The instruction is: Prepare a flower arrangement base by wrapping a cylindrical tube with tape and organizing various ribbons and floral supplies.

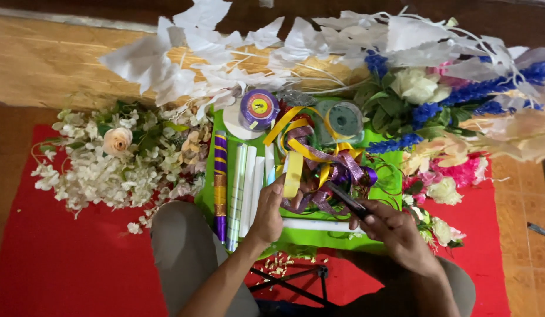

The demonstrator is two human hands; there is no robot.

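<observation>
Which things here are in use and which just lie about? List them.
In use: left hand holding yellow ribbon; right hand holding black tool; ribbon tangle.

Lying about: white flower bunch, purple tape roll, rolled papers, blue flowers.

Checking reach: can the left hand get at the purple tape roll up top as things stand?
Probably yes: the left hand is pinching a yellow ribbon, but the purple tape roll lies uncovered just beyond it, nothing between.

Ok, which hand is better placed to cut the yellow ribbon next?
The right hand, most likely. It already grips the dark scissors, whose tip points at the ribbon bunch. The left hand is busy: its fingers pinch the yellow ribbon, holding it up over the green sheet.
</observation>
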